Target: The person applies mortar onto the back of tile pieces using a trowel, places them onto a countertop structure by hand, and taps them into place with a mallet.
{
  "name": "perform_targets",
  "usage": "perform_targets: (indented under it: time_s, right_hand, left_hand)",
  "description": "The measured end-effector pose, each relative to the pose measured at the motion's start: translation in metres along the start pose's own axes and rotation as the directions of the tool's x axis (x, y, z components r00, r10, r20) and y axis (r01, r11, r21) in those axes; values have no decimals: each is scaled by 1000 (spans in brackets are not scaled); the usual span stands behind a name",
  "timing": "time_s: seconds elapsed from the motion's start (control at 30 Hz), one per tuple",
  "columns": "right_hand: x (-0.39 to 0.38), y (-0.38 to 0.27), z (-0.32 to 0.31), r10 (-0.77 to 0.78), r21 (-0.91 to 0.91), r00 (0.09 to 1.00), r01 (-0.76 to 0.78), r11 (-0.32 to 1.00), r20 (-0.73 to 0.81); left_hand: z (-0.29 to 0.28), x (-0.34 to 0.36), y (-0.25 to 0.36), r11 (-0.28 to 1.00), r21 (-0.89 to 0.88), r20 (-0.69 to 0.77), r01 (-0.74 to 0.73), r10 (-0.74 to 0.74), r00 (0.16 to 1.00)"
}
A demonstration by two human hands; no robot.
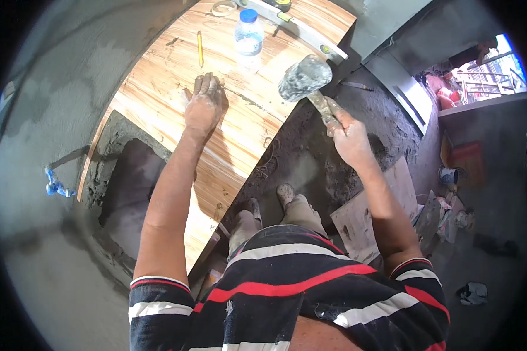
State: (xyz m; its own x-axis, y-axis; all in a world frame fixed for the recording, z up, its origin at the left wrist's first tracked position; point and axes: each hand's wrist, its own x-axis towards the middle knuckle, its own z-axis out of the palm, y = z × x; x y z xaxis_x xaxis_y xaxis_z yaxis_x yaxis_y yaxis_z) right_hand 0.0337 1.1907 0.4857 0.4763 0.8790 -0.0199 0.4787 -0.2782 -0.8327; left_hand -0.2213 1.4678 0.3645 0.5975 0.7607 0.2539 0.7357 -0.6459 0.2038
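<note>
My left hand [204,104] rests on a wood-grain panel [225,167], palm down with its fingers stretched forward. My right hand [352,141] grips the short handle of a mallet [305,78]. The mallet's thick head is mottled grey and white and shows over the panel's right edge. Ahead of my left hand lies a yellow pencil [200,49] on the panel. A clear bottle with a blue cap [249,42] stands to the right of the pencil, partly filled.
A spirit level [298,30], a tape roll [223,8] and a tape measure [282,4] lie at the panel's far end. A rough-edged opening [132,181] is at the left. A blue tap [55,184] juts from the wall. Boards [377,210] and debris lie at right.
</note>
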Motion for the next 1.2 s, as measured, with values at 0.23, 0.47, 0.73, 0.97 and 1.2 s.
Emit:
perform_targets:
  time_s: [0.23, 0.47, 0.73, 0.97, 1.2]
  right_hand:
    - [-12, 23, 4, 49, -24, 998, -48, 999, 39]
    - [-4, -1, 19, -147, -177, 982, 166, 970, 116]
    - [-3, 2, 25, -116, -142, 981, 139, 980, 155]
    - [29, -43, 34, -182, -210, 907, 277, 938, 381]
    - [54, -176, 117, -323, -302, 445, 862, 407, 835]
  left_hand:
    - [-18, -18, 32, 987, 45, 140, -155, 147, 979]
    - [-20, -25, 37, 995, 19, 105, -98, 96, 990]
    - [-65, -69, 23, 929, -366, -447, 61, -233, 864]
    - [-151, -234, 61, 841, -7, 124, 541, -536, 835]
    - [-166, -271, 87, 822, 141, 431, 552, -552, 713]
